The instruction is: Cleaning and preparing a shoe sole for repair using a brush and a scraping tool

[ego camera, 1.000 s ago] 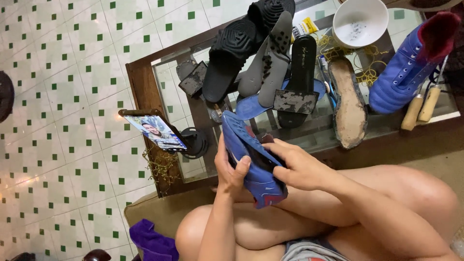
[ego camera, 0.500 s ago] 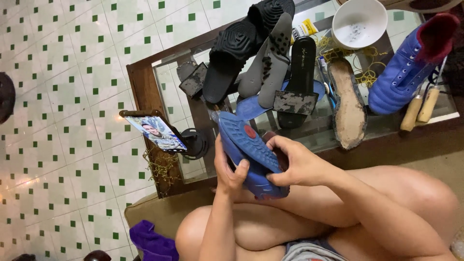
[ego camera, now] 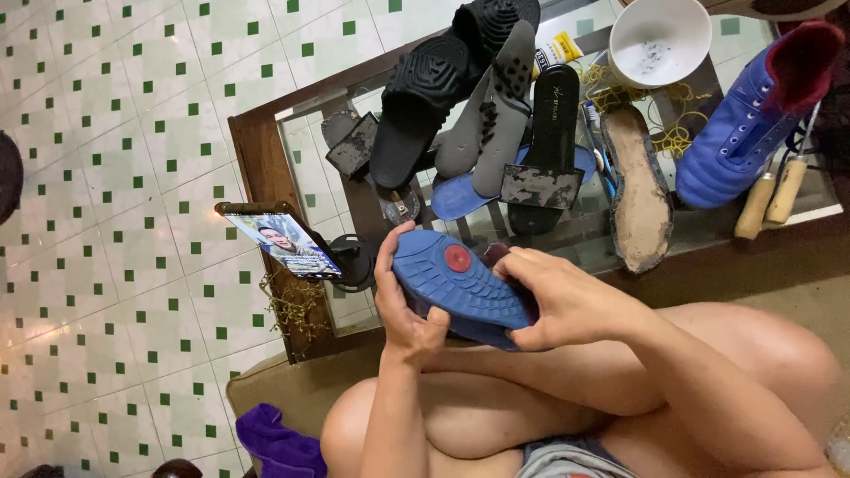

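- The shoe point(ego camera: 460, 285) is blue, turned sole up, its tread a pattern of shallow ribs and curved lines with one round red dot near the end by the left hand.
- It lies tilted above the person's bare knees, just in front of the glass table point(ego camera: 266, 168), one end higher and toward the left.
- The left hand point(ego camera: 403, 305) is curled round the shoe's near end, thumb over the edge, fingers under the sole side; it grips firmly.
- The right hand point(ego camera: 558, 296) is closed on the other end, fingers bent over the rim and a dark red lining showing just beside them.
- On the table, well apart from the shoe, lie black sandals point(ego camera: 434, 88), a grey insole point(ego camera: 500, 106), a blue insole point(ego camera: 460, 195), a worn tan sole point(ego camera: 639, 190) and a blue high boot point(ego camera: 753, 124) with a red collar.
- A white bowl point(ego camera: 660, 40) stands at the far edge, yellow cord point(ego camera: 673, 137) tangled near it.
- Two wooden handles point(ego camera: 772, 195) lie by the boot.
- A phone point(ego camera: 283, 241) with a lit screen leans at the table's left corner.
- A purple cloth point(ego camera: 274, 438) lies on the tiled floor point(ego camera: 106, 177) by the left knee.
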